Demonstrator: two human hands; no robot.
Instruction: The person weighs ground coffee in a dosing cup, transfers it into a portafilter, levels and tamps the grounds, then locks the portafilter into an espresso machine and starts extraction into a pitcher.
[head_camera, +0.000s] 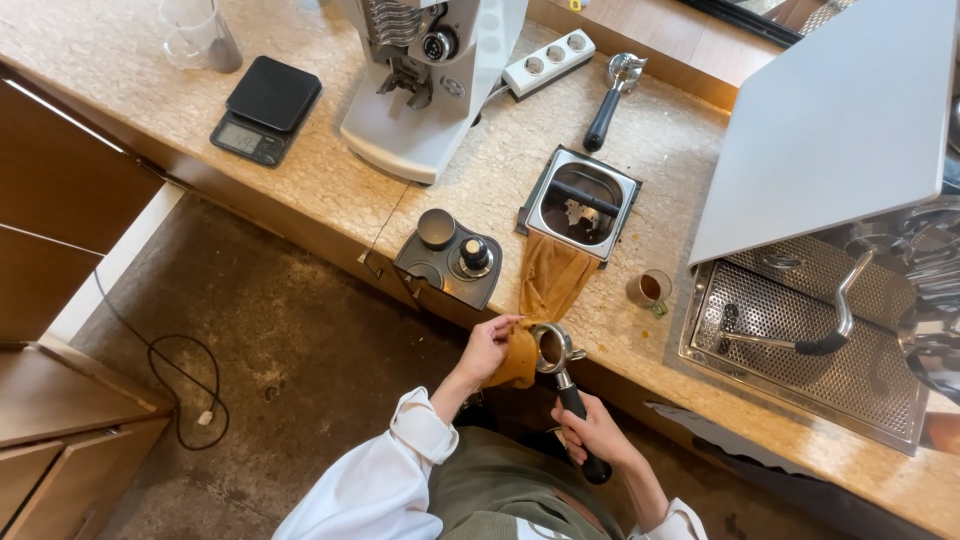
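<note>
While hands grip portafilter and cloth (basket contents unclear), forearms leave frame.

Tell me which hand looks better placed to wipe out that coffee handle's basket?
The left hand, probably. It already pinches the brown cloth right beside the portafilter basket, while the right hand is wrapped around the black handle, steadying it off the counter edge.

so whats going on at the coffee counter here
A person in a white shirt holds a portafilter by its black handle in the right hand. The left hand presses an orange-brown cloth against its basket. The cloth hangs from the knock box on the counter. A second portafilter lies by the grinder, with the espresso machine drip tray alongside.
</note>
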